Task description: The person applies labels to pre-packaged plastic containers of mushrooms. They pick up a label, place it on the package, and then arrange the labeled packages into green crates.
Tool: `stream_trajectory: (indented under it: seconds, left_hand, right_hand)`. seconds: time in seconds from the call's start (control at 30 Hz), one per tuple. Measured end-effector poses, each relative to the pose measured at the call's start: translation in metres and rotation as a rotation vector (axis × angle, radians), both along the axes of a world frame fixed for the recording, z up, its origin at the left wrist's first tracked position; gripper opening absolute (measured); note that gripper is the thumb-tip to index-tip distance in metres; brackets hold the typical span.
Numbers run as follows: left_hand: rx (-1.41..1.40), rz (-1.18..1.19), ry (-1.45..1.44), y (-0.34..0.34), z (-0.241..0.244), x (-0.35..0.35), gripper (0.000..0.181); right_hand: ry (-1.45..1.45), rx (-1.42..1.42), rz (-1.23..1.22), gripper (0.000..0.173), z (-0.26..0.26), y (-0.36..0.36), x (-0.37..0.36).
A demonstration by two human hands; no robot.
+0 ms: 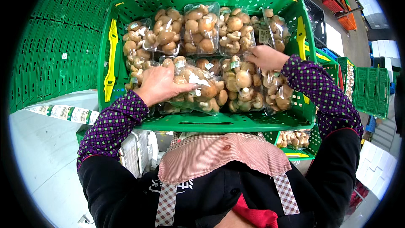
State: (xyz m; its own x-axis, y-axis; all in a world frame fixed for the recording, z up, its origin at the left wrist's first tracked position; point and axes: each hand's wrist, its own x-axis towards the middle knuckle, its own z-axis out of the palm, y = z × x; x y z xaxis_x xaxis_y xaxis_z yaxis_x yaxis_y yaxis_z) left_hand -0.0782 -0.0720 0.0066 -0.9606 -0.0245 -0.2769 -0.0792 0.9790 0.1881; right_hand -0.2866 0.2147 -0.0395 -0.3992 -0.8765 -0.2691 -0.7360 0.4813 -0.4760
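Note:
Before me is a green plastic crate (205, 126) with yellow side latches, holding several clear-wrapped packs of brown mushrooms in rows. My left hand (159, 84) is at the front left, its thumb and fingers spread on a wrapped mushroom pack (207, 90) that lies tilted over others. At the right, my right hand (267, 58) has its fingertips at the upper corner of another mushroom pack (244, 81); its fingers are partly hidden, so a grip cannot be told. More packs, such as one at the back centre (201, 29), stand behind both hands.
Stacked green crates (68, 41) form a wall at the left. A strip of printed labels (68, 114) lies below them. At the right are a black crate (318, 22), more green crates (370, 92) and white boxes (376, 164). Another crate with mushrooms (294, 139) sits lower right.

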Motion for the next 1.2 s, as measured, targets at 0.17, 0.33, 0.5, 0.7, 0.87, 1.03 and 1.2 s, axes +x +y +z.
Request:
stream_trajectory:
  seconds: [0.17,0.33,0.5,0.7,0.87,1.03,1.2]
  left_hand:
    - [0.401,-0.076,0.022,0.002,0.004,-0.026,0.066]
    - [0.631,-0.396,-0.334,-0.017,-0.017,-0.102,0.058]
    - [0.273,-0.419,-0.308,0.021,-0.03,-0.108,0.062]
    - [-0.13,-0.117,0.635,-0.057,-0.065,-0.093,0.076]
    - [-0.065,0.088,0.701,-0.037,-0.108,-0.074,0.082]
    - [0.099,0.071,0.733,-0.032,-0.075,-0.088,0.067]
    - [0.008,0.285,1.126,-0.067,0.047,0.007,0.056]
  right_hand:
    - [0.145,0.088,-0.107,0.044,0.018,0.014,0.008]
    - [0.056,-0.237,-0.333,0.039,0.057,0.005,-0.008]
    - [0.574,0.186,-0.51,0.051,0.027,0.011,-0.016]
    - [0.899,0.142,-0.132,0.035,0.003,-0.006,-0.003]
    - [0.665,0.042,-0.417,0.033,0.006,0.001,-0.029]
    - [0.835,0.119,-0.16,0.031,-0.01,0.006,-0.036]
    - [0.657,-0.015,-0.244,0.036,-0.009,0.027,-0.057]
